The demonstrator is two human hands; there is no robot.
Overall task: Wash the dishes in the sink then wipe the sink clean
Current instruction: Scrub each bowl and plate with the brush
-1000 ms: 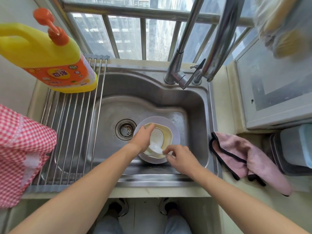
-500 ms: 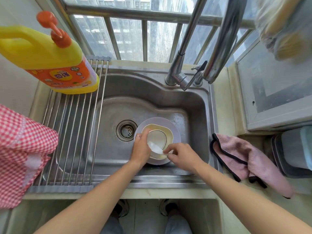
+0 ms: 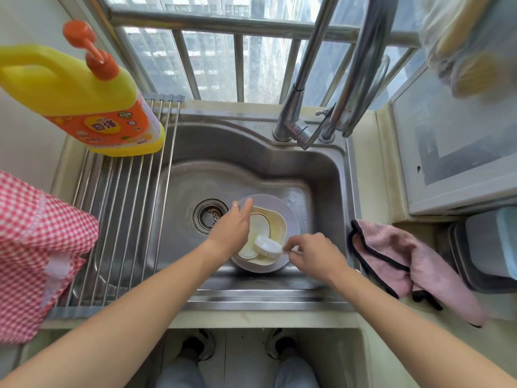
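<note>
Your detergent bottle (image 3: 92,107) has an orange label with Chinese characters, too blurred to read. No other text.

Dishes (image 3: 275,222) in sink (image 3: 321,175); rack (image 3: 120,219) left, cloth (image 3: 405,261) right.

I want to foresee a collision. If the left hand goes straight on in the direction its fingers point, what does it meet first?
Probably the far rim of the lilac plate: the left hand points up-right over the stacked dishes. Beyond lies the bare sink floor. The hand's height above the plate is unclear.
</note>
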